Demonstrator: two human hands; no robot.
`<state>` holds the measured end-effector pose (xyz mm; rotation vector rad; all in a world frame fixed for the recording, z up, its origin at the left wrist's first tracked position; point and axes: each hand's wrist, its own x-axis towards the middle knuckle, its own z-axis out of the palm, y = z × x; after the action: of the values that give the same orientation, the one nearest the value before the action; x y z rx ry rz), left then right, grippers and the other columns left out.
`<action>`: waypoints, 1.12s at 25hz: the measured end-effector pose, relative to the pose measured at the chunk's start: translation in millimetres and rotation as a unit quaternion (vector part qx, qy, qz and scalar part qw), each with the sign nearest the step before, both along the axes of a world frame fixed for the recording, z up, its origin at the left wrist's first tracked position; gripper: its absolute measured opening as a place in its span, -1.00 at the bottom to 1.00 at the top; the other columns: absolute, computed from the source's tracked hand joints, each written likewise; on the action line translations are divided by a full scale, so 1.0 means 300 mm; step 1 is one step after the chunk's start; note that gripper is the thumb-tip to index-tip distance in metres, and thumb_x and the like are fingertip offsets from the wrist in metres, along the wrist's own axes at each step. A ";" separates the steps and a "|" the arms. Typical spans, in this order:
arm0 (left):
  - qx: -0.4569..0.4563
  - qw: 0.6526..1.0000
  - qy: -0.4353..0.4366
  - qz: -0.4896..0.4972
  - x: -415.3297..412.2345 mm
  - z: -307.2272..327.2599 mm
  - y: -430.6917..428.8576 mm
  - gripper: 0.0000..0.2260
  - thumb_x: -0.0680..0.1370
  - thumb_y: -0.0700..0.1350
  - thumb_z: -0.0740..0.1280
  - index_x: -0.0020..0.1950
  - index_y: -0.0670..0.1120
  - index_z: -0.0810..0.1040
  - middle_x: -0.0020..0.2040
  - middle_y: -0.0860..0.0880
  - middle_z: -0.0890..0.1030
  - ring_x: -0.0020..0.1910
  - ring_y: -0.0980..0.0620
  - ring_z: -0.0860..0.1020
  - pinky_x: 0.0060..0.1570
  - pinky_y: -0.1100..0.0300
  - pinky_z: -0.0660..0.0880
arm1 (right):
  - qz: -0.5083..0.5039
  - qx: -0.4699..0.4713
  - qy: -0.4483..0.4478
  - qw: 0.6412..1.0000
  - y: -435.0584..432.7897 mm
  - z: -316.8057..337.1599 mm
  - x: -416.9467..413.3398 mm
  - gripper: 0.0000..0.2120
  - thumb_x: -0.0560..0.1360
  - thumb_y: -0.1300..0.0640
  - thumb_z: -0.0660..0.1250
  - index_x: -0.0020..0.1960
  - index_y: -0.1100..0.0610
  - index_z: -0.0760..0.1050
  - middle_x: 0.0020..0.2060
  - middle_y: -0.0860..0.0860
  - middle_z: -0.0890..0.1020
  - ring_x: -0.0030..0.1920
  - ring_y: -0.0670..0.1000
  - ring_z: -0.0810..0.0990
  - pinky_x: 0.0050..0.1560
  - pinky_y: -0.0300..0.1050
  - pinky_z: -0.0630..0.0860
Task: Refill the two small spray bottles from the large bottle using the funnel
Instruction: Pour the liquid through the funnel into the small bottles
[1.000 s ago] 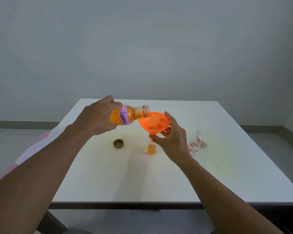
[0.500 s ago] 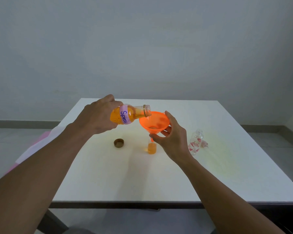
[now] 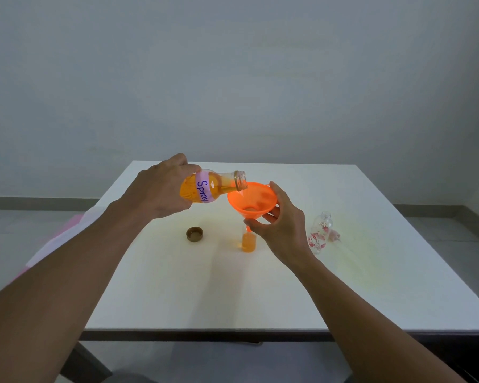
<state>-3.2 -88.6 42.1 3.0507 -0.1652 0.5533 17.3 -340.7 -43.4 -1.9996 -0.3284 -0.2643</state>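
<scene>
The large bottle (image 3: 210, 187) was clenched in the left hand (image 3: 161, 186), long axis near level, mouth over the funnel (image 3: 251, 201); the funnel was pinched by the right hand (image 3: 282, 230) above the small spray bottle (image 3: 248, 241) on the desk (image 3: 177, 286).

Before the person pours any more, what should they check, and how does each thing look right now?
1. Large bottle mouth over the funnel rim: ok.
2. Funnel spout in the small bottle: ok.
3. Right hand steadying funnel: ok.
4. Left hand gripping large bottle: ok.
5. Room left in small bottle: cannot tell, the hand hides its top.
6. Second spray bottle open and upright: ok.
</scene>
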 end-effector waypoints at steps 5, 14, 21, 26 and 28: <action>0.000 1.000 0.005 0.000 -0.004 0.002 -0.003 -0.41 0.38 -0.01 0.51 0.39 0.08 0.44 0.07 0.05 0.43 -0.09 0.00 0.44 -0.24 0.14 0.37 | -0.002 -0.004 0.000 1.000 0.000 -0.002 0.003 -0.06 0.32 0.14 0.65 0.57 0.04 0.24 0.38 -0.01 0.50 0.07 -0.15 0.54 -0.11 -0.58 0.39; 0.002 1.000 0.005 0.000 -0.005 0.002 -0.008 -0.41 0.38 0.00 0.51 0.38 0.08 0.44 0.08 0.05 0.44 -0.08 -0.02 0.47 -0.21 0.11 0.43 | -0.006 -0.004 -0.002 1.000 -0.003 -0.005 0.004 -0.06 0.31 0.14 0.65 0.56 0.04 0.24 0.38 0.00 0.50 0.07 -0.13 0.55 -0.13 -0.61 0.40; 0.006 1.000 0.007 0.001 -0.003 0.003 -0.008 -0.42 0.38 -0.01 0.51 0.38 0.08 0.45 0.07 0.05 0.43 -0.12 0.03 0.40 -0.22 0.12 0.38 | -0.002 0.003 0.003 1.000 -0.001 0.001 -0.001 -0.06 0.32 0.14 0.65 0.57 0.03 0.23 0.38 0.00 0.51 0.06 -0.14 0.56 0.00 -0.43 0.45; 0.007 1.000 0.010 0.003 -0.005 0.009 -0.009 -0.42 0.38 -0.03 0.50 0.38 0.08 0.44 0.08 0.04 0.43 -0.11 0.04 0.38 -0.22 0.12 0.38 | -0.003 -0.001 0.005 1.000 0.000 0.001 0.002 -0.06 0.32 0.15 0.65 0.57 0.04 0.23 0.39 -0.01 0.50 0.07 -0.15 0.54 -0.07 -0.55 0.39; 0.006 1.000 0.013 0.004 -0.005 0.009 -0.009 -0.42 0.38 -0.02 0.50 0.38 0.09 0.44 0.08 0.04 0.43 -0.11 0.04 0.38 -0.22 0.12 0.37 | -0.004 0.002 0.008 1.000 -0.001 0.000 0.002 -0.07 0.32 0.15 0.64 0.57 0.03 0.23 0.38 -0.01 0.50 0.07 -0.15 0.54 -0.09 -0.56 0.39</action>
<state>-4.8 -91.2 44.8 3.0705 -0.1572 0.5155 18.0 -341.0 -43.2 -1.9985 -0.3098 -0.2547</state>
